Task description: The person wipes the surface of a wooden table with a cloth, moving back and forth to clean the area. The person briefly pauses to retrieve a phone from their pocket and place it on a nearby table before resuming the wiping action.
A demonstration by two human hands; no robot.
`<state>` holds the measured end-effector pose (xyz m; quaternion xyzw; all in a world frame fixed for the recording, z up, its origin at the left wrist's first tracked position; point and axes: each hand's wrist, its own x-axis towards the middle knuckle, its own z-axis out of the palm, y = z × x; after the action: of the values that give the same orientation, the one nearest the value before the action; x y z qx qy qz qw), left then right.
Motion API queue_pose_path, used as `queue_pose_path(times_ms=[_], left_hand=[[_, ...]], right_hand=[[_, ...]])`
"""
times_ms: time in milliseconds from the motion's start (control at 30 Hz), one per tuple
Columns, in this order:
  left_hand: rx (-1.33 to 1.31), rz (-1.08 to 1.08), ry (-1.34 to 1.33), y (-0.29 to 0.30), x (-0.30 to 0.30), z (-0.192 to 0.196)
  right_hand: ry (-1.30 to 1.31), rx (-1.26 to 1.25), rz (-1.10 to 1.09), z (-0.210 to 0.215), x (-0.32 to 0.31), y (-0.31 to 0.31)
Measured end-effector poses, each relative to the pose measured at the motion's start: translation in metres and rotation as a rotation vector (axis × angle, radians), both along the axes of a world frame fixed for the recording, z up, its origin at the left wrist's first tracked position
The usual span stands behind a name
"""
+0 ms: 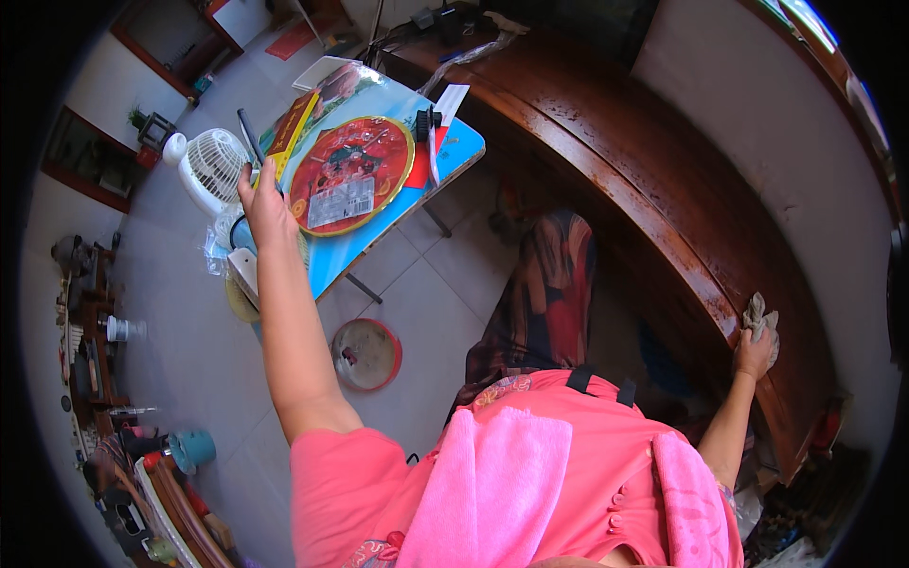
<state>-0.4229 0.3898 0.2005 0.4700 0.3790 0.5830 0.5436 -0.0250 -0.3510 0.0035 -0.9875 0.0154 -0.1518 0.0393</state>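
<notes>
My left hand (270, 210) is over the left side of a small blue-topped table (341, 256). Its fingers close around a dark, stick-like thing (250, 134) that slants up beyond the fingertips. Beside that hand lies a round red tray with a gold rim (402, 194), a clear wrapper and a white label on it. Far to the right, my right hand (754, 354) presses a crumpled greyish cloth (760, 317) onto the top of a long, dark reddish-brown wooden cabinet (653, 189). Its fingertips are partly hidden by the cloth.
A white fan (210, 166) stands left of the table, near a yellow-and-brown ruler-like strip (294, 133). On the tiled floor sits a red-rimmed basin (396, 355). A teal bucket (192, 452) and cluttered shelves are at the left. A pink towel (492, 483) hangs over my chest.
</notes>
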Motion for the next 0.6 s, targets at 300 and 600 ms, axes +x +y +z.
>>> queue_pose_path(times_ms=[300, 600], left_hand=[[0.039, 0.284, 0.566, 0.221, 0.003, -0.097], [-0.079, 0.164, 1.207, 0.277, 0.005, -0.128]], right_hand=[[0.018, 0.008, -0.001, -0.004, 0.003, -0.001], [0.047, -0.007, -0.057, -0.003, -0.002, -0.007]])
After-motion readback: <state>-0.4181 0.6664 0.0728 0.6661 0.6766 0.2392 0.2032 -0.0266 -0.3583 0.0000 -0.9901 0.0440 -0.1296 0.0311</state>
